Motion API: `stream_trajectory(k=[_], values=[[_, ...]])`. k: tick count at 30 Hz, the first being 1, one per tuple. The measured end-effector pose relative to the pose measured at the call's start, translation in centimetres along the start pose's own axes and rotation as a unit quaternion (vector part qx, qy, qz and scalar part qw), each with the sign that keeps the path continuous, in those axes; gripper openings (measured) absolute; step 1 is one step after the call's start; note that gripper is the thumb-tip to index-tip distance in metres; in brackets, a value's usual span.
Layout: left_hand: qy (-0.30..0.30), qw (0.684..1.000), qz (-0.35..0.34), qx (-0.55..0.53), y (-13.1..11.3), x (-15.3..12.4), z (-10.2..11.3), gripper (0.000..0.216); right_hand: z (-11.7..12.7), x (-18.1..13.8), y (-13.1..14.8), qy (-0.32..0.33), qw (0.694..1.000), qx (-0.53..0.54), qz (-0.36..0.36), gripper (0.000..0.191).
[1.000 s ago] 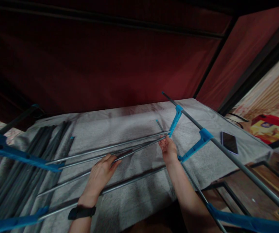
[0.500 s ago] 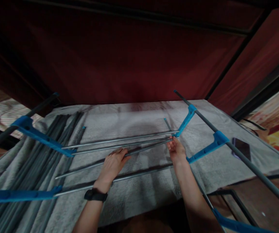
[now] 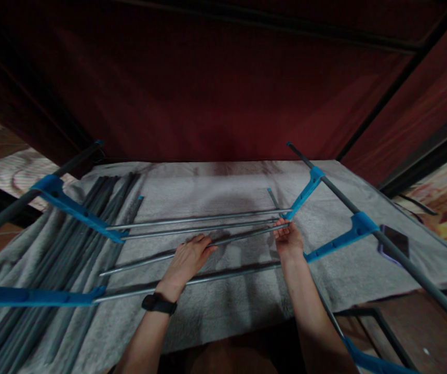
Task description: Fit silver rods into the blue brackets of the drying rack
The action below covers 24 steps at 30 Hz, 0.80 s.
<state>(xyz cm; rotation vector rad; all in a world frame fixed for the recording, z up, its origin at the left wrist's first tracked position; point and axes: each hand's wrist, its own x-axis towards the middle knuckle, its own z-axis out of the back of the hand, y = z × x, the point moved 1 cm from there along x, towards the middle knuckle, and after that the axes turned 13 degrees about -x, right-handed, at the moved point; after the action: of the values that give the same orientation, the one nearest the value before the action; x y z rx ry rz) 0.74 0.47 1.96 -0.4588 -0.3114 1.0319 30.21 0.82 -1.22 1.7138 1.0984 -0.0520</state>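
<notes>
A loose thin metal rod [image 3: 145,261] slants above a grey cloth [image 3: 223,306]. My left hand [image 3: 190,257], with a black band at the wrist, closes round the rod's middle. My right hand [image 3: 287,240] pinches the rod's right end, just below a blue plastic connector [image 3: 304,193] on a grey side pole [image 3: 398,253]. Two more thin rods [image 3: 195,224] run from that connector across to a blue connector [image 3: 76,212] on the left pole. A lower rod [image 3: 192,282] spans near my wrists.
A bundle of dark grey poles [image 3: 52,265] lies on the cloth at the left. A dark phone [image 3: 393,241] rests at the right, behind the side pole. Dark red fabric walls [image 3: 207,93] close off the back. A black metal frame [image 3: 379,327] stands at the lower right.
The view has swung left, bringing the left pole and its blue connectors further in. Both hands stay on the loose rod, whose right end has risen closer to the blue connector.
</notes>
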Motion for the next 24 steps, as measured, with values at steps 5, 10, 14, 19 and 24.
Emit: stream_trajectory(k=[5, 10, 14, 19, 24], values=[[0.011, 1.0, 0.009, 0.017, -0.3, 0.0, 0.1, 0.039, 0.7, 0.4, 0.1, 0.009, 1.0, -0.015, 0.01, 0.029], [0.004, 0.999, 0.028, 0.042, -0.9, -0.4, 0.0, 0.044, 1.2, 0.8, 0.2, 0.04, 0.999, -0.026, 0.024, 0.035], [0.002, 0.999, 0.019, 0.039, -1.4, -0.8, -0.2, 0.046, 1.7, 1.1, 0.4, 0.072, 0.996, 0.022, 0.036, 0.038], [0.004, 0.999, -0.001, 0.04, -1.8, -1.0, -0.3, 0.044, 2.5, 1.9, 0.8, 0.085, 0.994, 0.005, 0.074, 0.033], [-0.007, 0.999, -0.019, 0.049, -1.7, -0.8, -0.5, 0.038, 2.3, 2.1, 0.7, 0.034, 0.999, -0.034, 0.0, 0.036]])
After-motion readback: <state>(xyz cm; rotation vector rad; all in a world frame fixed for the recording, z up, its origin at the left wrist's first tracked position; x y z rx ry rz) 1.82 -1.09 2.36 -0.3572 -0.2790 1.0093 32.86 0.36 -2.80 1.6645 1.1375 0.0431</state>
